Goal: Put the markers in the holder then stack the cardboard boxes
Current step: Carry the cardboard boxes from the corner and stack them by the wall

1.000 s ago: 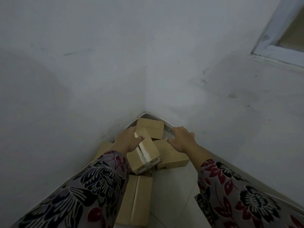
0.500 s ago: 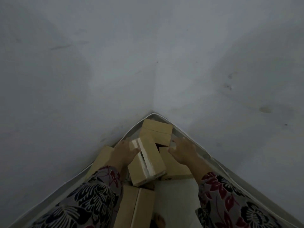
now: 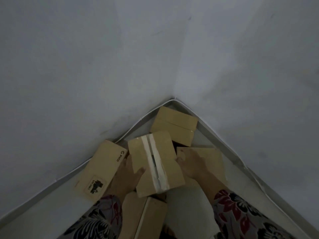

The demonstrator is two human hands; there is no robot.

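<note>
Several cardboard boxes lie on the floor in a room corner. A taped box [image 3: 155, 163] with a torn white strip on top is in the middle, held between both hands. My left hand [image 3: 127, 176] grips its left side, thumb on top. My right hand [image 3: 191, 166] grips its right side and lies over a flat box [image 3: 210, 157]. A box with a PICO print [image 3: 101, 168] lies at the left, another box [image 3: 174, 125] sits in the corner, and one more [image 3: 145, 219] lies near me. No markers or holder are visible.
Two grey-white walls meet at the corner [image 3: 172, 100], with a pale skirting [image 3: 269, 192] along the floor. White floor tiles [image 3: 188, 213] show between my flowered sleeves.
The view has tilted down and closer to the corner. My right hand moved from the flat box's top onto the taped box's right side; the taped box now sits higher between both hands.
</note>
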